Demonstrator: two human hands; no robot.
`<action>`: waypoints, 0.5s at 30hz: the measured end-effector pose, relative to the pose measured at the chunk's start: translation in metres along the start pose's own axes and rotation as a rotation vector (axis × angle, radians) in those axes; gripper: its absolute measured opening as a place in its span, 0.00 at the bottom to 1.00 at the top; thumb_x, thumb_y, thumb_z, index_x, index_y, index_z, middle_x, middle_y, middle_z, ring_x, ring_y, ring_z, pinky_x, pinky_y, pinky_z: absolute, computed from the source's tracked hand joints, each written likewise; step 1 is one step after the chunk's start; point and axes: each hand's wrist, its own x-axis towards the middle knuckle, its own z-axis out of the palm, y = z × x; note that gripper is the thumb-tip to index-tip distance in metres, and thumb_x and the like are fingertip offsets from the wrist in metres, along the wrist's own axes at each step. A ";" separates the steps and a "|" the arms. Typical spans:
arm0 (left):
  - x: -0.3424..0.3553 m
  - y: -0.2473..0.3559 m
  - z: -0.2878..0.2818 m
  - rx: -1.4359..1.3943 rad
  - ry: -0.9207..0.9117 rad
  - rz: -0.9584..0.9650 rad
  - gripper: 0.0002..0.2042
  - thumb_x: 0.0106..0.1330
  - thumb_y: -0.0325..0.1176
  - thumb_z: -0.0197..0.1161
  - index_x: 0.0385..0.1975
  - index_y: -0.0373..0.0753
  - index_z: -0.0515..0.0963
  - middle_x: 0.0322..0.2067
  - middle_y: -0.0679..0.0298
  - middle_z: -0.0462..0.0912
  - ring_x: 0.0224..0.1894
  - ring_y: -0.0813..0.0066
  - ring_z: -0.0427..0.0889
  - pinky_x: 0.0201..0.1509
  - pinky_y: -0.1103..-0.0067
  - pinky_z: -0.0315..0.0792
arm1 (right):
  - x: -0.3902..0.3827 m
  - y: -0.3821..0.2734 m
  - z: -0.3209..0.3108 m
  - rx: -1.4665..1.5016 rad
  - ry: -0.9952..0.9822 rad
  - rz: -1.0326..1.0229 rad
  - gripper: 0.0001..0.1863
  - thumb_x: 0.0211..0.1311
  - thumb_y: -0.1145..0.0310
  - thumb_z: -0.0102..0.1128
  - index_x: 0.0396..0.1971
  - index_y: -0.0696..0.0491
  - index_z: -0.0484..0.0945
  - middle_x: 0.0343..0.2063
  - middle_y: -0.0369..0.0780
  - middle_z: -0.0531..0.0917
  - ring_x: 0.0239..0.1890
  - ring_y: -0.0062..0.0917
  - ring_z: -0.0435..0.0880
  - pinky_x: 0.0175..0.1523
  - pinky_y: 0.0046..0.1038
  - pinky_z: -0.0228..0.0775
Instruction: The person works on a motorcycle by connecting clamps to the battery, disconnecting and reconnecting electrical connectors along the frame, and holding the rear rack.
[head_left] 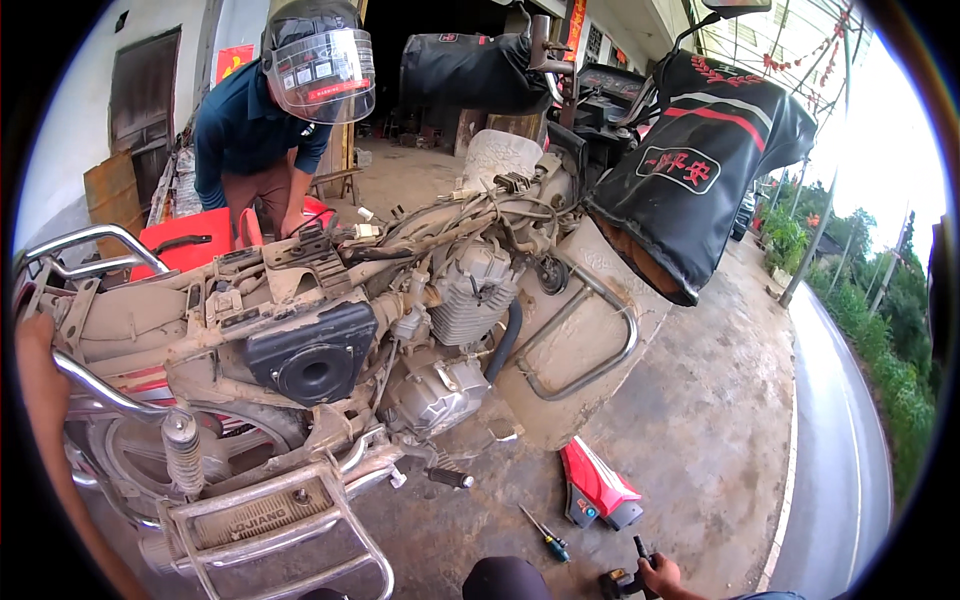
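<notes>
A dusty motorcycle (pixel 300 275) stands before me with its seat and side covers off, so the frame, engine (pixel 475 290) and black airbox (pixel 315 350) are bare. My left hand (pixel 38 345) is at the far left edge, closed around the chrome grab rail (pixel 110 392) at the bike's rear; the picture's rim hides part of its fingers. At the bottom right my right hand (pixel 662 577) grips a black and yellow cordless drill (pixel 620 583), partly cut off by the lower edge. On the ground ahead of it lie a red and black side panel (pixel 598 485) and a screwdriver (pixel 545 534).
Across the bike a helmeted person (pixel 265 130) bends over, one hand near the frame and red body panels (pixel 185 242). Black handlebar muffs (pixel 690 165) cover the grips. A chrome crash bar (pixel 625 335) juts toward me. To the right runs a road (pixel 840 430).
</notes>
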 end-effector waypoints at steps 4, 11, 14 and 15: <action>-0.013 -0.014 0.015 -0.052 0.035 -0.040 0.08 0.45 0.18 0.58 0.26 0.33 0.73 0.30 0.45 0.78 0.38 0.39 0.77 0.43 0.54 0.70 | 0.010 0.000 -0.008 -0.014 0.364 -0.143 0.24 0.59 0.49 0.68 0.41 0.56 0.84 0.47 0.50 0.84 0.46 0.42 0.86 0.52 0.40 0.79; -0.022 -0.018 0.015 -0.087 0.059 -0.075 0.11 0.45 0.14 0.57 0.31 0.30 0.72 0.34 0.45 0.77 0.43 0.39 0.74 0.47 0.55 0.68 | -0.063 -0.256 -0.237 0.128 1.025 -0.881 0.15 0.58 0.74 0.64 0.47 0.56 0.79 0.50 0.49 0.81 0.54 0.47 0.79 0.59 0.43 0.70; -0.018 -0.009 0.023 -0.088 -0.008 -0.117 0.12 0.43 0.13 0.57 0.29 0.32 0.71 0.33 0.46 0.76 0.42 0.40 0.75 0.46 0.55 0.68 | -0.129 -0.371 -0.336 -0.039 1.312 -1.166 0.18 0.57 0.74 0.64 0.49 0.57 0.80 0.56 0.51 0.77 0.59 0.51 0.74 0.65 0.46 0.66; -0.018 -0.007 0.022 -0.088 -0.005 -0.117 0.12 0.43 0.13 0.57 0.29 0.32 0.71 0.33 0.46 0.76 0.42 0.40 0.75 0.46 0.55 0.68 | -0.138 -0.408 -0.362 -0.084 1.397 -1.240 0.20 0.57 0.71 0.66 0.51 0.56 0.80 0.58 0.50 0.76 0.62 0.50 0.72 0.67 0.46 0.65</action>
